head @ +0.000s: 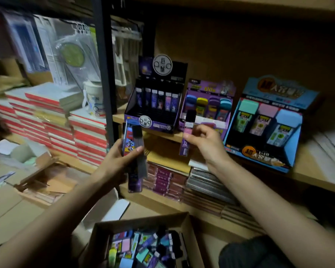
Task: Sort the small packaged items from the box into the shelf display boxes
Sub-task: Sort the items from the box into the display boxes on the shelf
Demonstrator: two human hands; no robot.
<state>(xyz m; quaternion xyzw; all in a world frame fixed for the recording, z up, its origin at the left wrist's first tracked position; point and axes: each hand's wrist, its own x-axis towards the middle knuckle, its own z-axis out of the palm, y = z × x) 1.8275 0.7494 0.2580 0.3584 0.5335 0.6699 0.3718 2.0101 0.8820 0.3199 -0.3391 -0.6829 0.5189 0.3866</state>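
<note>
Nearest the camera, an open cardboard box point(97, 238) sits below the shelving, holding a loose heap of small packaged items point(143, 250). Above it, the right hand point(205, 140) has its grip closed on one slim pink-and-purple packet point(187, 136), pinched near its upper part and held upright just in front of the purple display box point(206, 107). The left hand point(122, 157) has its grip closed round a bundle of several slim packets point(132, 149), thumb across their faces. The packets appear light, stiff and smooth-skinned; judged likely to slip if held loosely, so a hold across the flat faces near mid-length seems soundest. Three display boxes stand along the front edge of the wooden shelf point(307, 176): a black display box point(155, 105) toward the left end, the purple one beside it, a blue display box point(269, 122) further right. Stacked notebooks point(182, 180) fill the shelf below. Lighting is dim; the left of the view is blurred.
</note>
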